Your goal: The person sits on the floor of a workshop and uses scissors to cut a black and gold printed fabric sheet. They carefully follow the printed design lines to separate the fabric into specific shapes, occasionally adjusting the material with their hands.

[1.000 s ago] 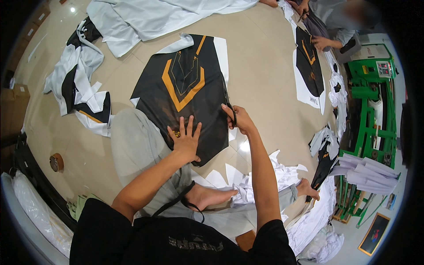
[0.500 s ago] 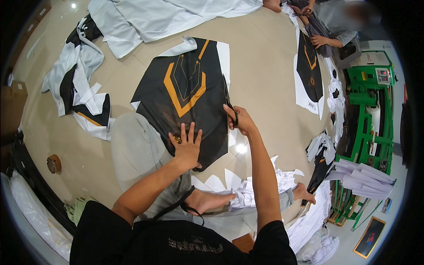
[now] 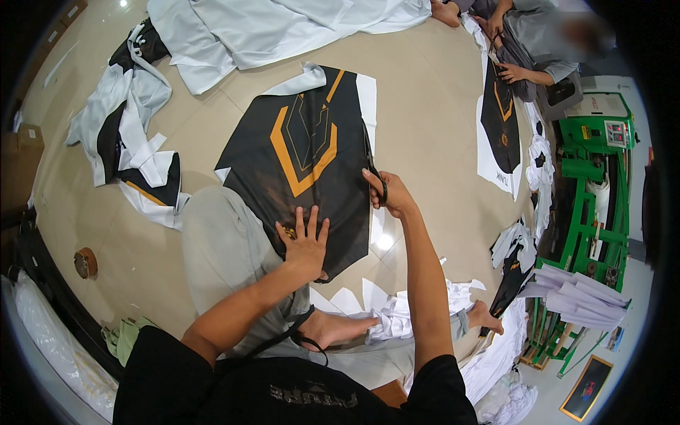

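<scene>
Black fabric panel with orange chevron (image 3: pixel 297 152) at frame centre, flat on floor (image 3: pixel 425 106). Left hand (image 3: pixel 306 244) open, fingers spread, pressing panel's lower edge. Right hand (image 3: pixel 388 193) gripping scissors (image 3: pixel 374 166) at panel's right edge. Advice: keep cloth taut, follow black edge, short snips.

Tan floor (image 3: pixel 425 120) under fabric panels (image 3: pixel 304 156)

Head fisheye cam looks steeply down (close) at floor (image 3: pixel 425 92) w/ hands.
</scene>
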Motion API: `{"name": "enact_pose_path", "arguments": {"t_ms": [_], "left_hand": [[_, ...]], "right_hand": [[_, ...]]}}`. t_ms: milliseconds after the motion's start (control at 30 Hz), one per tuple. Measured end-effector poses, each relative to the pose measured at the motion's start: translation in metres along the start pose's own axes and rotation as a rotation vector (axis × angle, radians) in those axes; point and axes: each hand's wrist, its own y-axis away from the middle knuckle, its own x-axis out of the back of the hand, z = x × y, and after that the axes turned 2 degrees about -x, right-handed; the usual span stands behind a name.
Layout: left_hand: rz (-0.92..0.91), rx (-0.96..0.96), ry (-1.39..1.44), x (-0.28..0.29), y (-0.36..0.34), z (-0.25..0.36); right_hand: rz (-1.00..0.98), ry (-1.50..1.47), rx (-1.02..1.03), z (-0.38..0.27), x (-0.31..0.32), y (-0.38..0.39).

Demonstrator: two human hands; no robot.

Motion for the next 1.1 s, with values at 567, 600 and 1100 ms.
{"name": "enact_pose_path", "arguments": {"t_ms": [567,600,1100], "left_hand": [[0.047,-0.047,0.074,-0.010,0.001,-0.005],[0.045,-0.049,0.075,-0.010,0.001,-0.006],[0.060,-0.092,0.053,-0.009,0.004,-0.008]], "right_hand": [[-0.001,-0.122,-0.017,-0.026,-0.006,-0.022],[0.004,-0.137,-0.013,-0.031,-0.007,-0.023],[0.000,-0.204,-0.020,-0.053,-0.010,-0.046]]}}
